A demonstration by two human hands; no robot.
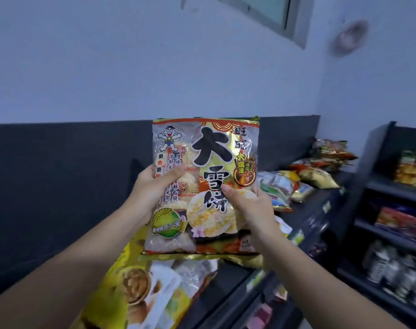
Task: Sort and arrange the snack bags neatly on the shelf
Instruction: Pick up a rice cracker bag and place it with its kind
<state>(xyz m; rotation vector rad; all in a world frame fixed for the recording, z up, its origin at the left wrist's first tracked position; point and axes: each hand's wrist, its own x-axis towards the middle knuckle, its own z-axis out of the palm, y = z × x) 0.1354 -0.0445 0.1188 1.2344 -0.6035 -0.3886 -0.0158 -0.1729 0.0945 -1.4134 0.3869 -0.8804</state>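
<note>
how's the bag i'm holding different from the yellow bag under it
The held bag is upright, gripped by the left hand and right hand; the yellow bag lies flat on the shelf, untouched. The held bag is mostly clear with red and gold trim and big black characters; the yellow bag is yellow with what look like walnut pictures. Both are large, glossy snack bags.

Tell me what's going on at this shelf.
A person holds a big rice cracker bag upright, the left hand gripping its left edge and the right hand its right edge. It is above the dark shelf, not yet placed. Other snack bags lie jumbled along the shelf top; a yellow bag lies beneath.
</note>
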